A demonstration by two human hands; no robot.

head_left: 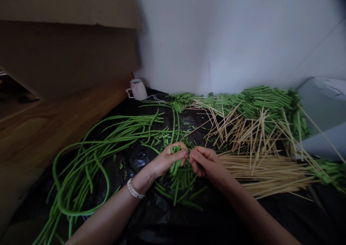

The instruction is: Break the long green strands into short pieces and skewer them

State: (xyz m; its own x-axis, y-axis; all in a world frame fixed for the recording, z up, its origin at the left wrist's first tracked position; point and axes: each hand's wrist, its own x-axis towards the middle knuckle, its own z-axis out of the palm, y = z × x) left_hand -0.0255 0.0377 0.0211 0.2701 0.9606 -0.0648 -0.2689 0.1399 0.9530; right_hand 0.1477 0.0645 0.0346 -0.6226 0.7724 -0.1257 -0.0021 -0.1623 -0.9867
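Note:
My left hand (169, 160) is closed round a small bunch of cut green bean pieces (176, 157), held above a loose pile of cut pieces (181, 186) on black plastic sheeting (151, 216). A pearl bracelet (133, 189) circles that wrist. My right hand (207, 163) is beside the left one, fingers curled and pinched toward the bunch; what it holds is hidden. Bamboo skewers (266, 172) lie just right of my right hand.
Long uncut green beans (89, 158) sprawl at the left. Skewered bean pieces (259, 102) are heaped along the white wall, with loose skewers (243, 129) in front. A white cup (137, 89) stands at the back. A wooden surface (45, 129) and cardboard (67, 39) are at the left.

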